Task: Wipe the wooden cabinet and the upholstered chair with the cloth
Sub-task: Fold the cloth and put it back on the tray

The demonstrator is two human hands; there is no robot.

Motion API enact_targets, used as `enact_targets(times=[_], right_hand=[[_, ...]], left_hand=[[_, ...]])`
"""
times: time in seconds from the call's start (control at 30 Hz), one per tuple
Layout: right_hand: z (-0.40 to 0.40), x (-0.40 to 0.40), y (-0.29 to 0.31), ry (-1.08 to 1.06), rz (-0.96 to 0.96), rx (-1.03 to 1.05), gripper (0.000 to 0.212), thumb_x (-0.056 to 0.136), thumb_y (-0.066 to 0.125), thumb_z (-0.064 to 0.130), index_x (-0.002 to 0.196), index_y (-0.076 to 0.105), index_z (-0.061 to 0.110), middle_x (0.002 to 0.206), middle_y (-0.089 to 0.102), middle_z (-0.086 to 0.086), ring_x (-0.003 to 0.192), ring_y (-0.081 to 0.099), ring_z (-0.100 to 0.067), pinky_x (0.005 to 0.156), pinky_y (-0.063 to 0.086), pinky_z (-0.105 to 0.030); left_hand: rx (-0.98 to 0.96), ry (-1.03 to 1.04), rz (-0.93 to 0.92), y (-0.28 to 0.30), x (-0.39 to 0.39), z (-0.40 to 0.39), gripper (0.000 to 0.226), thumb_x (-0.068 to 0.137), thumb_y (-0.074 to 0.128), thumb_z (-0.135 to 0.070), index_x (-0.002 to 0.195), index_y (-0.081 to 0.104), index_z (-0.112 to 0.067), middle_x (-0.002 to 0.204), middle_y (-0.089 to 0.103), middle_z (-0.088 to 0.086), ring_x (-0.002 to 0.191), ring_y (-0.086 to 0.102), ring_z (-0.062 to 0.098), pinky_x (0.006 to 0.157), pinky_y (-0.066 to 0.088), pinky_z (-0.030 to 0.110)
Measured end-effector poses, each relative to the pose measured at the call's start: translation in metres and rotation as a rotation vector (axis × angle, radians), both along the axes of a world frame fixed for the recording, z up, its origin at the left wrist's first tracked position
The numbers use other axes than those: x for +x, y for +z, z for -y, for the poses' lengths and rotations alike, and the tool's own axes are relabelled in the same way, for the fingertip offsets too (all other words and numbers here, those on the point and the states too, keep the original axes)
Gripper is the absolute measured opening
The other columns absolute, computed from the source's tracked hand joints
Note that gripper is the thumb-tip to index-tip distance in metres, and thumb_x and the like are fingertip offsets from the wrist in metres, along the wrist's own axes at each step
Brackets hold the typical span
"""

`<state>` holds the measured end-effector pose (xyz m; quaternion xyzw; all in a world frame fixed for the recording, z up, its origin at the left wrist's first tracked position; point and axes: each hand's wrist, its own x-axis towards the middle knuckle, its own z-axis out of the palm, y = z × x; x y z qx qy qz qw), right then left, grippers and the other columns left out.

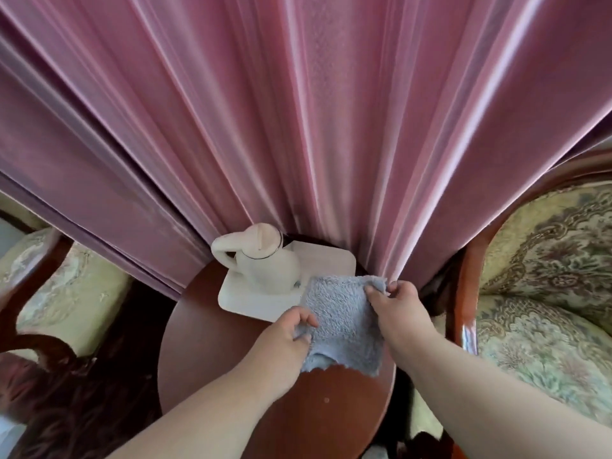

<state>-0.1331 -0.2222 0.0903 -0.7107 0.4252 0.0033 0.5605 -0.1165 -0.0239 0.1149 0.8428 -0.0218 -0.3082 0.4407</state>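
Hands first: we pinch the blue terry cloth taut above the round wooden desk, left hand on its near-left edge, right hand on its far corner. Upholstered chair stands just right; white kettle sits on its tray.

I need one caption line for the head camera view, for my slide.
Both hands, left hand and right hand, hold a blue cloth above a round wooden table with a white kettle.

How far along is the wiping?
Nothing visibly wiped yet. Both hands, left hand and right hand, hold the blue cloth spread above the round wooden top. The wooden top and the upholstered chair remain.
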Motion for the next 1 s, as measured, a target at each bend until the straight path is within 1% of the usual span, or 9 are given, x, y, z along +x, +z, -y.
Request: enact_targets(times=[0.1, 0.2, 0.27, 0.33, 0.47, 0.6, 0.7, 0.83, 1.0], right_hand=[[-0.005, 0.047, -0.049, 0.052, -0.028, -0.021, 0.031, 0.082, 0.068, 0.043, 0.086, 0.049, 0.019, 0.082, 0.065, -0.007, 0.071, 0.061, -0.024, 0.062, 0.049, -0.037], [-0.006, 0.09, -0.096, 0.157, -0.056, -0.045, 0.022, 0.083, 0.066, 0.036, 0.087, 0.047, 0.024, 0.08, 0.066, -0.004, 0.069, 0.063, -0.021, 0.059, 0.053, -0.027], [-0.005, 0.113, -0.124, 0.212, -0.087, -0.117, 0.017, 0.084, 0.064, 0.027, 0.086, 0.047, 0.023, 0.073, 0.062, -0.002, 0.058, 0.057, -0.018, 0.041, 0.043, -0.02], [-0.005, 0.129, -0.151, 0.25, -0.12, -0.19, 0.008, 0.084, 0.057, 0.016, 0.088, 0.05, 0.019, 0.073, 0.06, -0.005, 0.061, 0.055, -0.023, 0.046, 0.043, -0.025], [-0.002, 0.156, -0.189, 0.39, -0.171, -0.364, 0.03, 0.09, 0.048, 0.007, 0.112, 0.062, 0.021, 0.104, 0.067, -0.008, 0.089, 0.059, -0.026, 0.079, 0.046, -0.026], [-0.007, 0.163, -0.2, 0.425, -0.267, -0.577, 0.06, 0.087, 0.05, 0.008, 0.142, 0.04, 0.028, 0.156, 0.029, -0.006, 0.133, 0.037, -0.032, 0.11, 0.034, -0.04], [-0.014, 0.15, -0.195, 0.474, -0.242, -0.674, 0.064, 0.087, 0.049, 0.013, 0.145, 0.03, 0.035, 0.162, 0.01, 0.002, 0.139, 0.022, -0.032, 0.113, 0.027, -0.045], [-0.022, 0.142, -0.207, 0.87, -0.388, -0.743, 0.056, 0.096, 0.04, 0.041, 0.149, 0.026, 0.027, 0.162, 0.016, -0.001, 0.142, 0.026, -0.025, 0.107, 0.028, -0.042], [-0.035, 0.13, -0.219, 0.869, -0.513, -0.825, 0.067, 0.095, 0.039, 0.034, 0.153, 0.012, 0.017, 0.154, 0.035, -0.002, 0.137, 0.03, -0.024, 0.101, 0.027, -0.042]], left_hand=[[-0.006, -0.08, -0.026, -0.05, 0.043, 0.007, 0.053, 0.091, 0.046, -0.007, 0.111, 0.057, -0.055, 0.078, 0.068, -0.015, 0.038, 0.045, -0.001, 0.039, 0.034, 0.014], [-0.009, -0.073, 0.031, -0.111, 0.094, 0.023, 0.064, 0.084, 0.05, -0.003, 0.135, 0.046, -0.041, 0.122, 0.062, 0.001, 0.085, 0.063, 0.008, 0.059, 0.043, 0.011], [-0.013, -0.077, 0.069, -0.149, 0.124, 0.033, 0.067, 0.083, 0.052, 0.0, 0.141, 0.042, -0.032, 0.126, 0.06, 0.005, 0.089, 0.061, 0.013, 0.062, 0.042, 0.008], [0.025, -0.096, 0.119, -0.188, 0.146, 0.04, 0.065, 0.083, 0.055, -0.001, 0.142, 0.041, -0.025, 0.128, 0.057, 0.007, 0.088, 0.059, 0.014, 0.064, 0.041, 0.005], [0.093, 0.053, 0.137, -0.239, 0.165, 0.057, 0.045, 0.086, 0.065, -0.033, 0.128, 0.06, -0.017, 0.132, 0.061, 0.008, 0.114, 0.06, 0.03, 0.103, 0.044, 0.04], [0.304, -0.074, 0.17, -0.252, 0.161, 0.063, 0.059, 0.093, 0.053, -0.036, 0.148, 0.032, -0.026, 0.157, 0.03, 0.003, 0.14, 0.033, 0.027, 0.115, 0.028, 0.041], [0.396, -0.292, 0.294, -0.247, 0.145, 0.053, 0.071, 0.09, 0.049, -0.019, 0.152, 0.015, -0.02, 0.158, 0.014, 0.014, 0.139, 0.029, 0.036, 0.11, 0.032, 0.044], [0.581, -0.419, 0.43, -0.234, 0.131, 0.07, 0.068, 0.096, 0.037, -0.022, 0.153, 0.0, -0.018, 0.161, -0.009, 0.011, 0.148, 0.002, 0.031, 0.117, 0.017, 0.039], [0.717, -0.791, 0.316, -0.231, 0.154, 0.069, 0.078, 0.095, 0.042, -0.017, 0.15, -0.012, -0.007, 0.16, -0.016, 0.016, 0.147, -0.014, 0.031, 0.12, 0.0, 0.04]])
